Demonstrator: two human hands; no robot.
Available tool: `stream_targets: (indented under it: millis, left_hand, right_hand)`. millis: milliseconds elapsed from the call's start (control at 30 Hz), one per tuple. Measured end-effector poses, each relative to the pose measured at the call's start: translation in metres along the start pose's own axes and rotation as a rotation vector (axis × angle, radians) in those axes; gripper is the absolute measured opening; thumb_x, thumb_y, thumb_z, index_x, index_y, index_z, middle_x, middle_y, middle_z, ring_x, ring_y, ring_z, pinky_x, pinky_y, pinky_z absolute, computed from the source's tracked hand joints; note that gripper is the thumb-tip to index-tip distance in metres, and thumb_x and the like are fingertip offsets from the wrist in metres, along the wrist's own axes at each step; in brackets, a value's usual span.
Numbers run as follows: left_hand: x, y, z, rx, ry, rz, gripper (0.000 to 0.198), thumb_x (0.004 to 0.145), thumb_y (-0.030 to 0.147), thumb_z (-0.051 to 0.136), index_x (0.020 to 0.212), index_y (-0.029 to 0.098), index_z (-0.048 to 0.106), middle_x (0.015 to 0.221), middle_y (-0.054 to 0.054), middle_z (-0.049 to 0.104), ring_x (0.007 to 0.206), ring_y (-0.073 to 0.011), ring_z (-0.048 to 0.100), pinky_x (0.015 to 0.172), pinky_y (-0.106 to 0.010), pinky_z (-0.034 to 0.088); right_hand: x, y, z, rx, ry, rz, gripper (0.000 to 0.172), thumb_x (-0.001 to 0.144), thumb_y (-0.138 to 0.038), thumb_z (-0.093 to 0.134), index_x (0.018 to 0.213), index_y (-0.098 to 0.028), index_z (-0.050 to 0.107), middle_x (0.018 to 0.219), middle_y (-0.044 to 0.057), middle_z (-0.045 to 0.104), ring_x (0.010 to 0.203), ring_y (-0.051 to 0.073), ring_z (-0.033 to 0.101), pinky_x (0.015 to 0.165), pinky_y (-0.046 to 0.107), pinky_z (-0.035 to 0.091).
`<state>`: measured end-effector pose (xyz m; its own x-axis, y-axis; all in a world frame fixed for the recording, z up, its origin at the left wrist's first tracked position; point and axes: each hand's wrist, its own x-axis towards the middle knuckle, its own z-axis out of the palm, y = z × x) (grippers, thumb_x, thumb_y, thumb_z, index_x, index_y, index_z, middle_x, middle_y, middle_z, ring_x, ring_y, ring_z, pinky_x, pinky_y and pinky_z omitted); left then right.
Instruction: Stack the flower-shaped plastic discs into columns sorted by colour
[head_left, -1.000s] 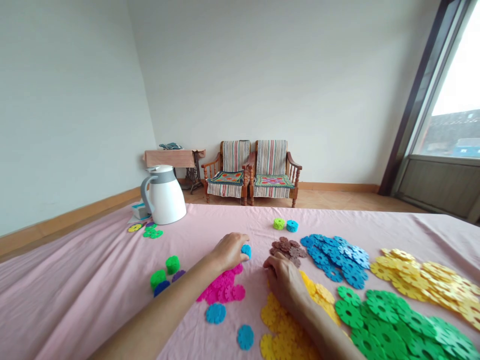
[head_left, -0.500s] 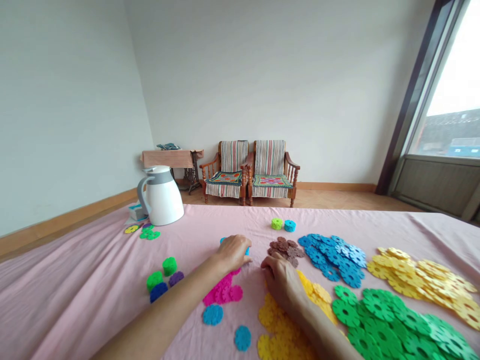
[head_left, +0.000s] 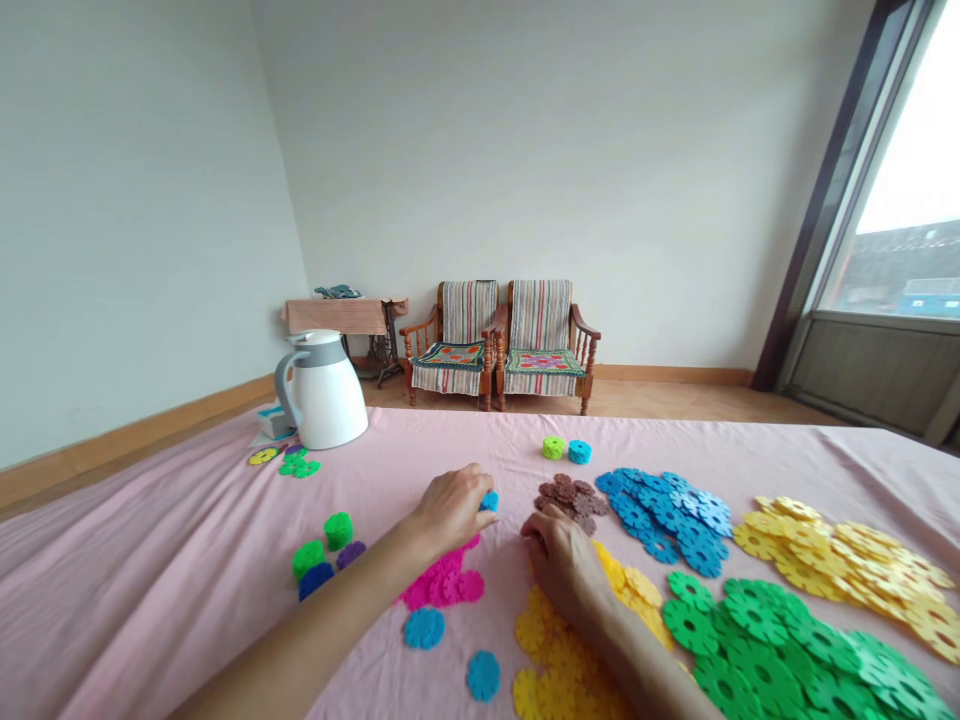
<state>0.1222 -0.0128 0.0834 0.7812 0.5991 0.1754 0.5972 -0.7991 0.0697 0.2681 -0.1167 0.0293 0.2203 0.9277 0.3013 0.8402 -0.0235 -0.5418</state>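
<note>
My left hand [head_left: 454,503] is closed around light-blue snowflake discs [head_left: 489,500], which show between thumb and fingertips; how many is hidden. It is just beyond the pink discs [head_left: 450,585]. My right hand [head_left: 564,560] has its fingers curled down near the cloth, and anything inside them is hidden. Brown discs [head_left: 571,498] lie just past its fingers, and yellow-orange discs [head_left: 559,640] spread under and beside its wrist. Two loose spots of light-blue discs, one overlapping group [head_left: 424,629] and one disc [head_left: 484,676], lie nearer me.
A lime stack [head_left: 553,447] and a light-blue stack [head_left: 579,452] stand farther back. Blue [head_left: 667,520], pale-yellow [head_left: 840,555] and green piles [head_left: 787,640] cover the right. Green stacks [head_left: 338,531] sit left, with a white jug [head_left: 328,395] behind.
My left hand has drawn slightly left with the light-blue discs, and more of them shows at its fingertips. The light-blue patch behind the hand is no longer visible. My right hand has hardly moved.
</note>
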Motion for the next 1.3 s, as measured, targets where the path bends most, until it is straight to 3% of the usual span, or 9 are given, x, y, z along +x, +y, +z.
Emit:
stream_targets:
  millis: [67, 133, 233, 400, 600, 767, 1100, 1167, 1300]
  left_hand:
    - [-0.019, -0.003, -0.01, -0.099, -0.039, 0.047, 0.009, 0.076, 0.028, 0.065, 0.075, 0.019, 0.063, 0.084, -0.002, 0.064, 0.081, -0.0185, 0.06, 0.07, -0.024, 0.041]
    - [-0.042, -0.007, -0.02, -0.254, -0.181, 0.144, 0.004, 0.074, 0.02, 0.064, 0.077, 0.02, 0.063, 0.081, 0.001, 0.064, 0.077, -0.0155, 0.059, 0.066, -0.021, 0.04]
    - [-0.075, -0.012, -0.032, -0.331, -0.33, 0.139, 0.016, 0.068, 0.017, 0.067, 0.083, 0.021, 0.063, 0.084, 0.002, 0.062, 0.071, -0.0139, 0.057, 0.058, -0.02, 0.037]
    - [-0.104, -0.013, -0.034, -0.31, -0.296, 0.08, 0.021, 0.065, 0.013, 0.066, 0.082, 0.021, 0.057, 0.084, 0.003, 0.059, 0.075, -0.0144, 0.054, 0.06, -0.021, 0.035]
    - [-0.109, -0.015, -0.021, -0.353, -0.276, -0.001, 0.018, 0.065, 0.013, 0.061, 0.08, 0.021, 0.054, 0.081, 0.003, 0.056, 0.07, -0.0134, 0.053, 0.057, -0.021, 0.034]
    - [-0.106, -0.019, -0.019, -0.304, -0.258, 0.034, 0.018, 0.061, 0.013, 0.057, 0.077, 0.02, 0.052, 0.077, 0.003, 0.057, 0.07, -0.0143, 0.052, 0.057, -0.021, 0.034]
    - [-0.049, -0.025, -0.025, -0.423, -0.007, 0.009, 0.018, 0.071, 0.008, 0.046, 0.074, 0.016, 0.061, 0.074, 0.0, 0.063, 0.068, -0.0133, 0.055, 0.062, -0.022, 0.039]
    - [-0.053, -0.029, -0.028, -0.426, -0.059, 0.022, 0.016, 0.07, 0.01, 0.048, 0.074, 0.017, 0.062, 0.075, 0.001, 0.063, 0.071, -0.0138, 0.056, 0.063, -0.022, 0.039]
    - [-0.085, -0.035, -0.035, -0.416, -0.334, 0.01, 0.011, 0.066, 0.016, 0.057, 0.076, 0.019, 0.06, 0.073, 0.003, 0.061, 0.067, -0.0136, 0.055, 0.057, -0.021, 0.036]
  right_hand:
    - [0.0, 0.001, 0.0, -0.005, 0.002, -0.001, 0.021, 0.076, -0.008, 0.044, 0.073, -0.017, 0.063, 0.082, 0.005, 0.06, 0.078, 0.014, 0.056, 0.067, 0.022, 0.034]
    - [0.0, 0.002, 0.001, -0.004, 0.0, -0.003, 0.021, 0.075, -0.008, 0.043, 0.073, -0.017, 0.063, 0.082, 0.005, 0.06, 0.078, 0.014, 0.056, 0.067, 0.022, 0.034]
    - [0.0, 0.004, 0.004, 0.006, 0.012, -0.014, 0.022, 0.076, -0.008, 0.043, 0.073, -0.017, 0.062, 0.081, 0.005, 0.059, 0.078, 0.014, 0.056, 0.067, 0.022, 0.035]
    - [0.001, 0.008, 0.007, 0.01, 0.02, -0.03, 0.022, 0.076, -0.008, 0.042, 0.073, -0.017, 0.062, 0.081, 0.005, 0.059, 0.078, 0.014, 0.057, 0.069, 0.022, 0.035]
    - [0.001, 0.009, 0.006, 0.007, 0.005, -0.023, 0.023, 0.075, -0.008, 0.043, 0.076, -0.017, 0.064, 0.083, 0.006, 0.061, 0.082, 0.015, 0.058, 0.07, 0.022, 0.036]
    - [0.001, 0.007, 0.005, -0.004, 0.001, -0.01, 0.023, 0.075, -0.008, 0.043, 0.075, -0.017, 0.064, 0.083, 0.006, 0.061, 0.081, 0.015, 0.058, 0.07, 0.022, 0.036]
    - [0.0, 0.002, 0.002, 0.005, 0.001, -0.012, 0.022, 0.076, -0.008, 0.042, 0.073, -0.017, 0.062, 0.083, 0.006, 0.061, 0.081, 0.014, 0.057, 0.07, 0.022, 0.036]
    - [0.0, 0.002, 0.001, 0.004, -0.002, -0.009, 0.021, 0.076, -0.008, 0.042, 0.073, -0.017, 0.061, 0.083, 0.006, 0.061, 0.082, 0.015, 0.057, 0.071, 0.022, 0.037]
    - [0.0, 0.004, 0.002, -0.007, 0.002, -0.009, 0.021, 0.077, -0.009, 0.042, 0.072, -0.017, 0.062, 0.081, 0.005, 0.061, 0.08, 0.015, 0.057, 0.07, 0.022, 0.036]
